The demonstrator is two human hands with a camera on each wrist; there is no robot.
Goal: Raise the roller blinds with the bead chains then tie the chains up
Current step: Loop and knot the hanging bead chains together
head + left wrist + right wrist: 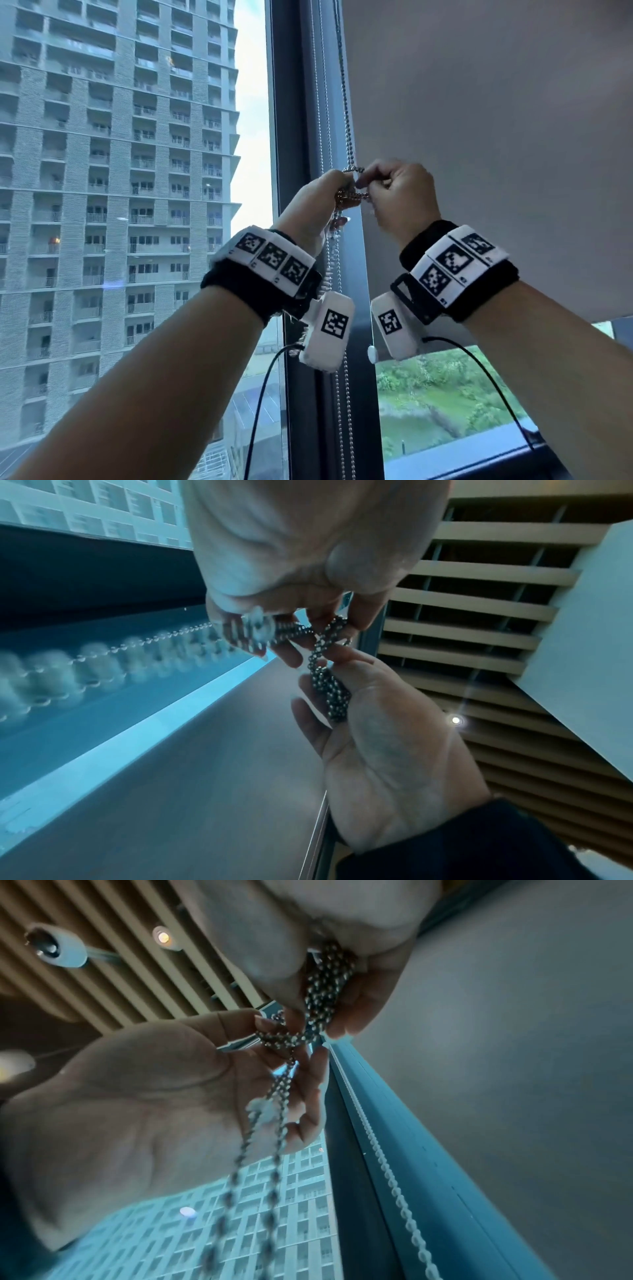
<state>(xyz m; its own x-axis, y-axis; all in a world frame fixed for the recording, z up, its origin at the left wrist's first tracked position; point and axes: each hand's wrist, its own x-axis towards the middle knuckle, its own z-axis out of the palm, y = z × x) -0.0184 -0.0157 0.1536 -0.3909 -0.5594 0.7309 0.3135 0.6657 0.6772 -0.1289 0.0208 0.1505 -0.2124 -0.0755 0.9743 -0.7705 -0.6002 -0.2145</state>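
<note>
Fingers (368,180) of both hands pinch the bunched bead chain (352,198) beside the blind (479,137).

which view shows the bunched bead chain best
The right wrist view: the bead chain bundle is sharp and close between both hands. The left wrist view shows part of it, partly blurred. In the head view it is small, mostly hidden.

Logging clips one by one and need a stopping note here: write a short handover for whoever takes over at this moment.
Left hand: grips the gathered bead chain bundle.
Right hand: pinches a chain strand at the bundle.
Things: the roller blind on the right is partly raised, bottom edge low in the window; a white chain hangs along the window frame.
Done: chain gathered, tie begun.
Left: finish the tie. Whether this blind goes higher, cannot tell.
</note>
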